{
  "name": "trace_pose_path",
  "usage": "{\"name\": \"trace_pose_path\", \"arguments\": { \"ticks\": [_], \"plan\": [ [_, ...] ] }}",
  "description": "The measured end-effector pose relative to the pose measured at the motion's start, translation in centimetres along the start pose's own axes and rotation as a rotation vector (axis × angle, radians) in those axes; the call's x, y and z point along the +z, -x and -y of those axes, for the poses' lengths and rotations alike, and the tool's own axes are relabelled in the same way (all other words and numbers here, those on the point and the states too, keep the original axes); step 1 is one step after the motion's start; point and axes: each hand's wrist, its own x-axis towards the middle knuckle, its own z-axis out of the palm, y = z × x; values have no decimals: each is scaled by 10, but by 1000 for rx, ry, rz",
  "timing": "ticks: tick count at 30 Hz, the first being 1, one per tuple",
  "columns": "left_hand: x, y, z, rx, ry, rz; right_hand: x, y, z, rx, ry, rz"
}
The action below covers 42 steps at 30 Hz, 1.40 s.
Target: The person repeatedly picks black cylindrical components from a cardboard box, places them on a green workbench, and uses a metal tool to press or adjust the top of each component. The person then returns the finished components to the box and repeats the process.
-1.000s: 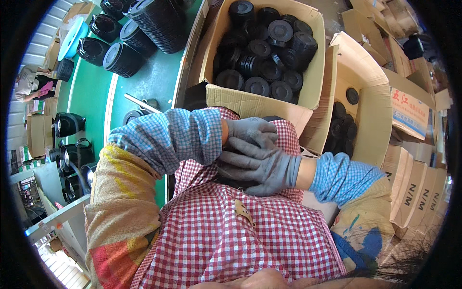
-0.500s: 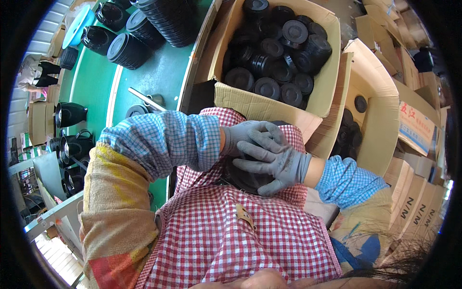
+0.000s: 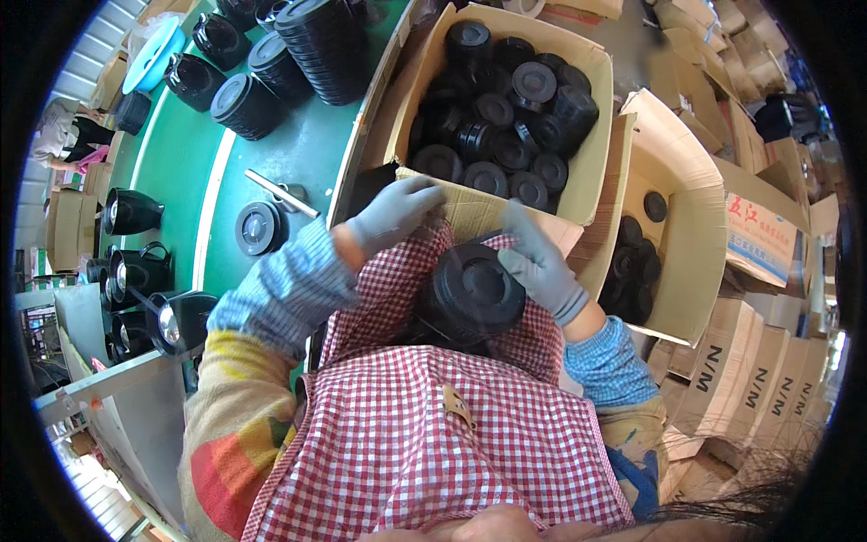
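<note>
In my lap, on the red-checked apron (image 3: 415,425), stands a black round vessel with a ridged disc-shaped lid (image 3: 479,287) on top. My left hand (image 3: 396,217), in a grey glove, is lifted off it to the left, near the cardboard box's front flap, fingers stretched out and holding nothing visible. To the right of the lid hovers my right hand (image 3: 544,266), gloved too, its thumb apart from the fingers. Its fingertips are a little blurred, and whether the thumb still brushes the lid's edge is unclear.
A large cardboard box (image 3: 587,181) full of black lids stands ahead, and another box (image 3: 691,271) with fewer lids is to its right. On the green workbench (image 3: 172,208) at left are stacked black lids (image 3: 321,54), black jugs (image 3: 140,271), one loose lid (image 3: 260,228) and a metal rod (image 3: 280,192).
Both hands were overlapped and pressing on the black lid; now they have parted, left hand to the left, right hand to the right. The lidded vessel is uncovered in my lap.
</note>
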Motion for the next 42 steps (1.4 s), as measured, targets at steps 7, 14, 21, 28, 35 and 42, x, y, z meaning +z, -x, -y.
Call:
{"name": "trace_pose_path", "arguments": {
  "ticks": [7, 14, 21, 28, 35, 42],
  "plan": [
    [-11, 115, 57, -102, -258, 105, 2, 19, -1, 224, -185, 179],
    [-17, 135, 101, -101, -385, 101, 38, 63, 85, -146, 191, -71],
    [-16, 165, 112, -10, 838, 534, 62, 46, 178, -775, 608, 96],
    [-129, 234, 55, 830, 848, -286, 74, -48, 127, -675, 411, -1],
    [-406, 150, 41, 710, 420, -1241, 62, -55, 24, -197, 461, 43],
    [-552, 18, 40, 482, 206, -1710, 23, -12, -4, 218, 440, -231]
  ]
}}
